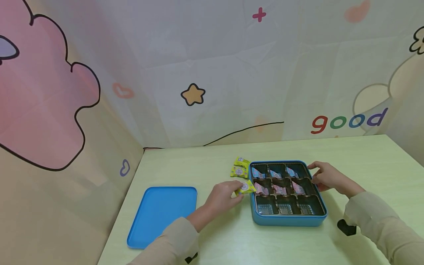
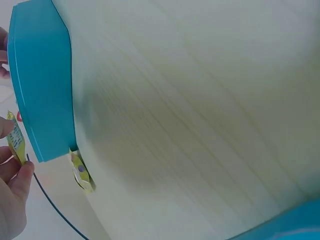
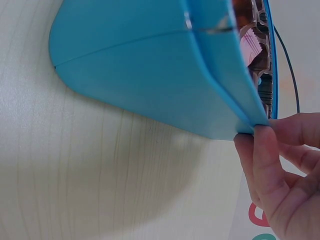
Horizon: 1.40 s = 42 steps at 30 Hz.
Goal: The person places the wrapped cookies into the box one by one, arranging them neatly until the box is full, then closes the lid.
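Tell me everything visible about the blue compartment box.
The blue box looks like smooth painted metal, with rounded corners, a seam down its side and a scuffed-looking rim. Open, it stands upright on the pale table. Its dark plastic-looking insert has nine compartments: blue-wrapped packets in the far row, pink-wrapped packets in the middle, bare ribbed bottoms nearest. The right hand holds its far right corner; whether the yellow packet in the left hand touches it is unclear.

The left hand [image 1: 222,198] is at six o'clock in the head view, thumb and fingers pinching; its sleeved forearm [image 1: 177,237] points toward one o'clock. At four o'clock, the right hand [image 1: 327,177] bends its fingers, its forearm [image 1: 377,219] aimed toward ten.
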Each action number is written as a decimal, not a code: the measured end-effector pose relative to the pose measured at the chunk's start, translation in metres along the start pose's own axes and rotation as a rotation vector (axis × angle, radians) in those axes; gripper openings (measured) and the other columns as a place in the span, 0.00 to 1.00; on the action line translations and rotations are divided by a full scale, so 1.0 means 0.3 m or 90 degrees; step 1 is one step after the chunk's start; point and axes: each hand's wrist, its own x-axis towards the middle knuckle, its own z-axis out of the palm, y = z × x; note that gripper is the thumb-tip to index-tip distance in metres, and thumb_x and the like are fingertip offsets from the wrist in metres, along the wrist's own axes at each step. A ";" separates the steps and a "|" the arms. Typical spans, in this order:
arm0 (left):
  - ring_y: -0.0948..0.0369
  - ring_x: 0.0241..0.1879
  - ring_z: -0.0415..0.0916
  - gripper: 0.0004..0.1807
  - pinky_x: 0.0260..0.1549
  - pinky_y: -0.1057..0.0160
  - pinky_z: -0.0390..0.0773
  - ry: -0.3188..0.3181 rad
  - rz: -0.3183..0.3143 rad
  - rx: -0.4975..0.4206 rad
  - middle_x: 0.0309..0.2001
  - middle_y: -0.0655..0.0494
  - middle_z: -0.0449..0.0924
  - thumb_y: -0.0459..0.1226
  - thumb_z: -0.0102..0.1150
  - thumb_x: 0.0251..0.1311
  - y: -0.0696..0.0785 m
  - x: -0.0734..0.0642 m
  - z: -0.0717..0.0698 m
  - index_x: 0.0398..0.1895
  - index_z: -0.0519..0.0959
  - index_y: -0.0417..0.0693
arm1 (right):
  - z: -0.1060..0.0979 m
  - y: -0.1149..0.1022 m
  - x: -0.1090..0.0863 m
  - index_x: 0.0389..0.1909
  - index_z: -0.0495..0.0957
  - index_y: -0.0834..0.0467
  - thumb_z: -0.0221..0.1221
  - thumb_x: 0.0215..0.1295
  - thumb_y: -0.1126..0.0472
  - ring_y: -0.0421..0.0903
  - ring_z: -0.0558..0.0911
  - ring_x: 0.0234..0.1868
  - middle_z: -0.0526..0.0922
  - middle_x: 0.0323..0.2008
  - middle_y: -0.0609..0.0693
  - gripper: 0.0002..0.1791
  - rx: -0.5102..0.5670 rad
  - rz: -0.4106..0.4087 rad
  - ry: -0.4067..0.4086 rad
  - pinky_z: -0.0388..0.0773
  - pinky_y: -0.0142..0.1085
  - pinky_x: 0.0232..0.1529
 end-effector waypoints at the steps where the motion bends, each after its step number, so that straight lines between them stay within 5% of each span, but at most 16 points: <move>1: 0.70 0.37 0.76 0.16 0.39 0.75 0.75 -0.001 0.004 0.002 0.44 0.60 0.80 0.42 0.57 0.53 0.003 0.000 -0.001 0.46 0.78 0.50 | 0.000 0.000 0.000 0.56 0.54 0.74 0.50 0.56 0.70 0.43 0.76 0.24 0.73 0.38 0.68 0.27 0.000 0.000 0.000 0.80 0.39 0.29; 14: 0.68 0.44 0.76 0.17 0.44 0.72 0.74 -0.022 0.048 0.034 0.45 0.60 0.80 0.44 0.56 0.54 0.027 0.001 0.004 0.46 0.77 0.50 | -0.003 0.004 0.002 0.56 0.54 0.74 0.50 0.56 0.69 0.44 0.76 0.26 0.73 0.39 0.69 0.27 -0.002 0.000 -0.001 0.80 0.39 0.30; 22: 0.71 0.36 0.75 0.15 0.40 0.76 0.73 -0.037 0.071 0.049 0.37 0.63 0.81 0.44 0.56 0.54 0.046 0.003 -0.002 0.44 0.78 0.50 | -0.001 0.003 0.000 0.56 0.54 0.74 0.50 0.56 0.70 0.43 0.77 0.25 0.73 0.38 0.69 0.27 0.001 -0.005 0.001 0.80 0.39 0.30; 30: 0.67 0.49 0.74 0.18 0.48 0.71 0.72 -0.053 0.095 0.081 0.48 0.60 0.78 0.46 0.55 0.55 0.065 0.010 0.001 0.48 0.77 0.53 | -0.001 0.003 -0.001 0.56 0.54 0.74 0.50 0.56 0.70 0.44 0.77 0.25 0.72 0.38 0.69 0.28 0.002 -0.005 0.001 0.80 0.40 0.30; 42: 0.69 0.47 0.75 0.18 0.45 0.73 0.73 -0.079 0.134 0.122 0.47 0.62 0.78 0.47 0.53 0.56 0.100 0.028 -0.001 0.48 0.77 0.53 | -0.002 0.004 0.000 0.56 0.54 0.73 0.50 0.56 0.69 0.44 0.77 0.26 0.72 0.38 0.69 0.27 0.001 0.002 0.000 0.80 0.40 0.30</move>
